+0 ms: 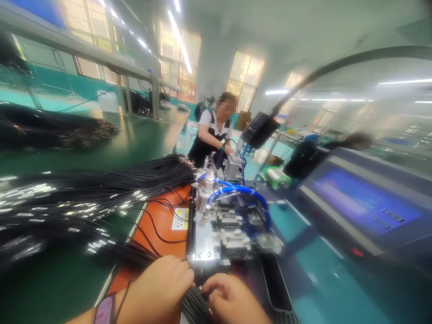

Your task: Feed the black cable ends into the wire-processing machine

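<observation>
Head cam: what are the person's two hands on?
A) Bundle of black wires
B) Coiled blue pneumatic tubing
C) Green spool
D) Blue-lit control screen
A. The left hand and right hand both close over a bundle of thin black wires.

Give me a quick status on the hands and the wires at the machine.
Left hand closed on black wires. Right hand on the same bundle. Pneumatic fixture with blue air tubing directly ahead.

place: cable-harness factory floor | shows: pneumatic crimping machine (226,220) | black wire bundles (101,189) | long green workbenches (145,139)
</observation>
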Action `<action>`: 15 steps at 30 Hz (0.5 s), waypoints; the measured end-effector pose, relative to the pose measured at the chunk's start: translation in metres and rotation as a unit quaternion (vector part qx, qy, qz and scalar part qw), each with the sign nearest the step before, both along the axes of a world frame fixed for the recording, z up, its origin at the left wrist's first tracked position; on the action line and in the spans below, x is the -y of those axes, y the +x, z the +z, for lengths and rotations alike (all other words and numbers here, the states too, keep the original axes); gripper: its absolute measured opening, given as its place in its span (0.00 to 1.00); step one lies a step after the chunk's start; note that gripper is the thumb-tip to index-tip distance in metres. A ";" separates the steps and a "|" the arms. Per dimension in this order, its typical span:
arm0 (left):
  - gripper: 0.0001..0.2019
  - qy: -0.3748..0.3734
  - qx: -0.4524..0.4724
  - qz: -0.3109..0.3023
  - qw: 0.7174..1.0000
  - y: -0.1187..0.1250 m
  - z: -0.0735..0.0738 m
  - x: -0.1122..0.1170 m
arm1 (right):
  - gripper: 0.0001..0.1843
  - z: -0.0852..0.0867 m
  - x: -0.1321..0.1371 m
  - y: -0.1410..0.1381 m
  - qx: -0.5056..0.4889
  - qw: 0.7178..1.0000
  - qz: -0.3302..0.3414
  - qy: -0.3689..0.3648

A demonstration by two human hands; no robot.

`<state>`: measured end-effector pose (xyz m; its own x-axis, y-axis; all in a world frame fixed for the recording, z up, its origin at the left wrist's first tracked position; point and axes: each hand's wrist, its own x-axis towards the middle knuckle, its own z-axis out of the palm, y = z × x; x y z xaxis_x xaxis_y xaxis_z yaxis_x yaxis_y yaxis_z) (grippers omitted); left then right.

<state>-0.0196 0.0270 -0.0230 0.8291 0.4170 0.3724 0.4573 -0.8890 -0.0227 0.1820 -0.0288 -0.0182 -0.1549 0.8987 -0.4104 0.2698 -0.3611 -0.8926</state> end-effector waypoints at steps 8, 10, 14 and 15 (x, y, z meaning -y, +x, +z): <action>0.08 -0.053 0.079 0.030 0.995 0.005 0.012 0.016 | 0.13 -0.005 0.005 0.005 -0.037 0.957 0.101 0.268; 0.08 -0.064 0.076 0.040 0.994 0.004 0.013 0.016 | 0.10 -0.014 0.004 0.005 -0.043 0.944 0.085 0.317; 0.06 -0.065 0.059 0.051 0.995 0.004 0.014 0.019 | 0.10 -0.024 0.003 -0.003 -0.009 0.941 -0.026 0.336; 0.05 -0.055 0.063 0.044 0.996 0.005 0.014 0.021 | 0.11 -0.022 0.004 -0.007 0.002 0.942 -0.029 0.333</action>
